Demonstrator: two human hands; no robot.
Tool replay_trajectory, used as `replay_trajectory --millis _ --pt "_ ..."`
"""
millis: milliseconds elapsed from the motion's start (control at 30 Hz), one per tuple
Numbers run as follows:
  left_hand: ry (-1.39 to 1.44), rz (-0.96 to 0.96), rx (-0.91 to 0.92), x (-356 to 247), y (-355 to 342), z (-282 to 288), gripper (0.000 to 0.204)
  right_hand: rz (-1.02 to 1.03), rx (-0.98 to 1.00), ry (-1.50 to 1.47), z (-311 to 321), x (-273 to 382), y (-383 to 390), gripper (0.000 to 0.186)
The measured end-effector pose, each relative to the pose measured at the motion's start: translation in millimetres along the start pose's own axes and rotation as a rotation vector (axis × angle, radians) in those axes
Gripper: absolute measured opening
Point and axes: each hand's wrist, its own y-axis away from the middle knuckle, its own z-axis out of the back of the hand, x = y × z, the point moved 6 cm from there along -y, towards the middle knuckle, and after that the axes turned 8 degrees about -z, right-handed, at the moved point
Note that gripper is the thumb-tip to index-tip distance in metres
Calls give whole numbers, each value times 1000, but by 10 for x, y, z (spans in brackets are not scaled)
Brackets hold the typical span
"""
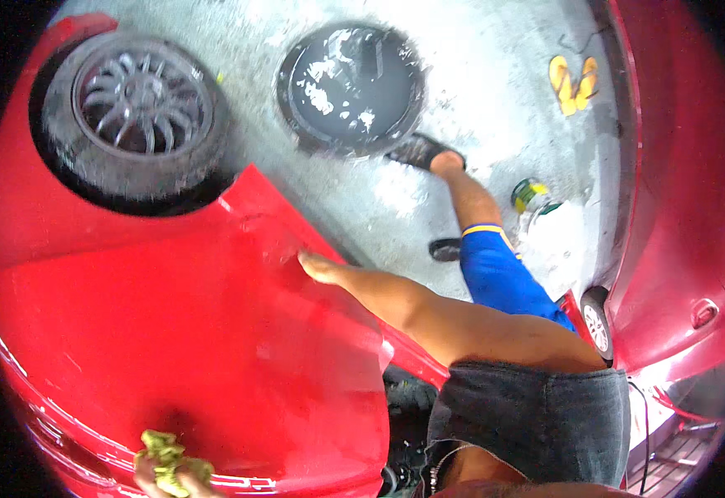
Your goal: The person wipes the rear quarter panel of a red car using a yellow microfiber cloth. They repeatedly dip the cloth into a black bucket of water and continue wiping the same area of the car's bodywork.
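At lower left, my left hand (148, 475) grips a crumpled yellow-green cloth (170, 456) over a glossy red car body panel (171, 315). My bare right arm stretches across from the lower right, and my right hand (317, 267) rests at the panel's edge near the middle; its fingers are too small and indistinct to read. A wheel (142, 104) with a grey multi-spoke rim and dark tire is at upper left within the red bodywork.
A dark round tub (314, 108) of greyish water, yellow flip-flops (560, 83) and a green-yellow container (531, 196) are on the floor. A second red car (686, 216) stands at right. My sandalled foot (412, 151) is beside the tub.
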Motion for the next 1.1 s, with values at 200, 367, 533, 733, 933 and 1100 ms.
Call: replay_trajectory --millis 200,367,533,733,933,1100 --pt "369 567 -180 572 308 -1671 31 352 95 -273 828 871 1351 74" --pt "939 508 -50 416 -579 -3855 41 658 -396 20 2806 2141 1801 65" --pt "493 166 198 394 -1337 -5525 40 634 -816 800 3462 2751 1364 64" --pt "-108 59 610 1030 -1155 -6713 86 449 -897 1109 3479 2581 852 76" --pt "-293 53 1216 975 -954 -7480 86 325 -935 1022 4045 2105 771 75" --pt "-22 344 796 2387 -612 -8105 76 387 -755 860 3817 2457 673 74"
